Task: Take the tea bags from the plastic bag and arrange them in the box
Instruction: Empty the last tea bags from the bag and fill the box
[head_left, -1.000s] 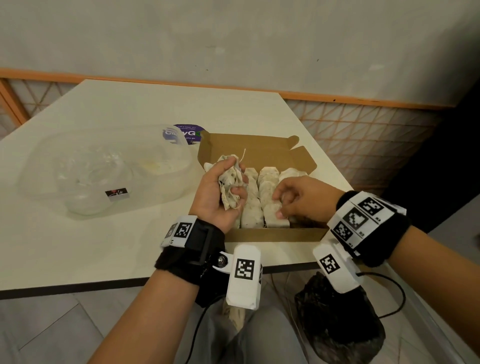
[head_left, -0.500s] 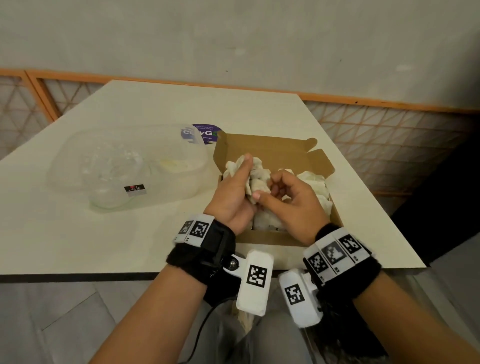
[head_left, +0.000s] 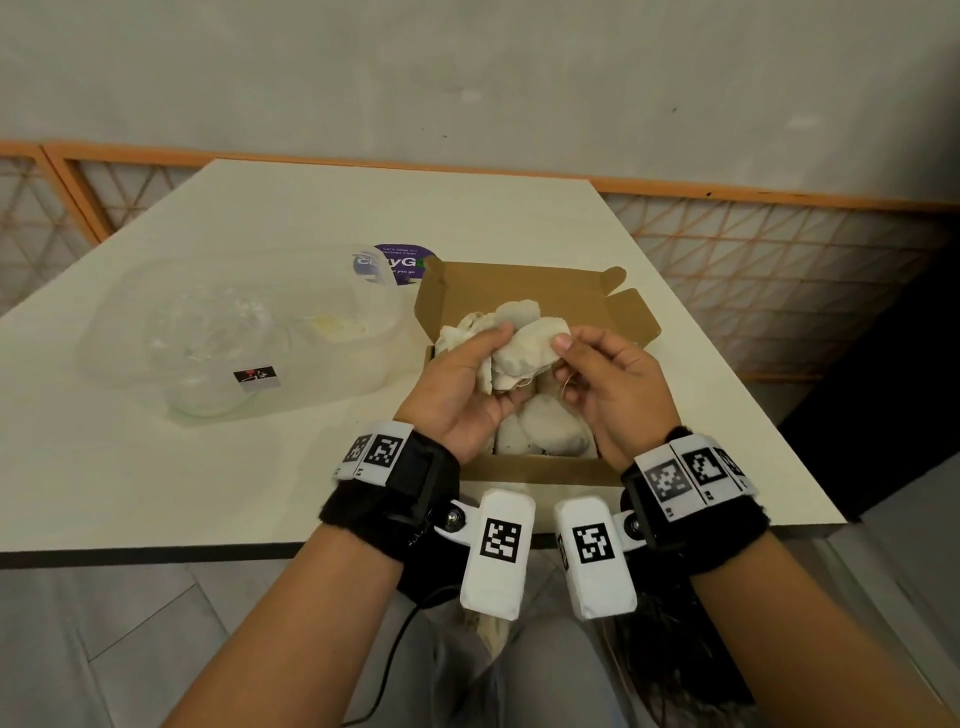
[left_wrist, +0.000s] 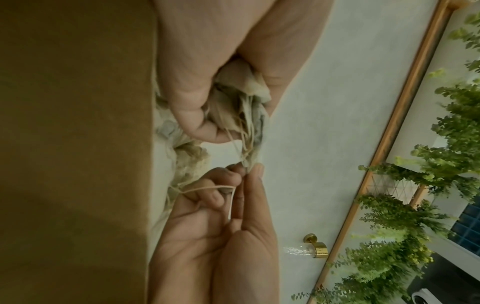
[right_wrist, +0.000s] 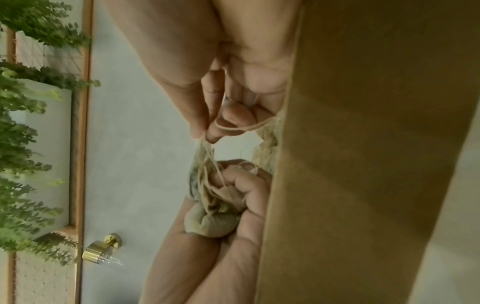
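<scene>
An open brown cardboard box (head_left: 540, 470) sits at the table's near right, with several white tea bags (head_left: 550, 431) lying inside. Above the box my left hand (head_left: 462, 379) grips a bunch of tea bags (head_left: 524, 343), their strings dangling. My right hand (head_left: 597, 379) pinches one of those strings (head_left: 563, 382) between thumb and forefinger. In the left wrist view the bunch (left_wrist: 239, 96) sits in my curled left hand and the right hand (left_wrist: 233, 185) pinches the string (left_wrist: 231, 201). The right wrist view shows the same pinch on the strings (right_wrist: 207, 152) and the bunch (right_wrist: 210, 220).
A clear plastic bag (head_left: 234, 338) lies crumpled on the white table (head_left: 156, 467) to the left of the box. A purple label (head_left: 402, 262) sits behind it. The table's front edge runs just under my wrists. An orange lattice rail (head_left: 779, 270) lines the wall.
My right hand left the rows of tea bags in the box and came up to the bunch in my left hand, now pinching a string. Both hands rose above the box.
</scene>
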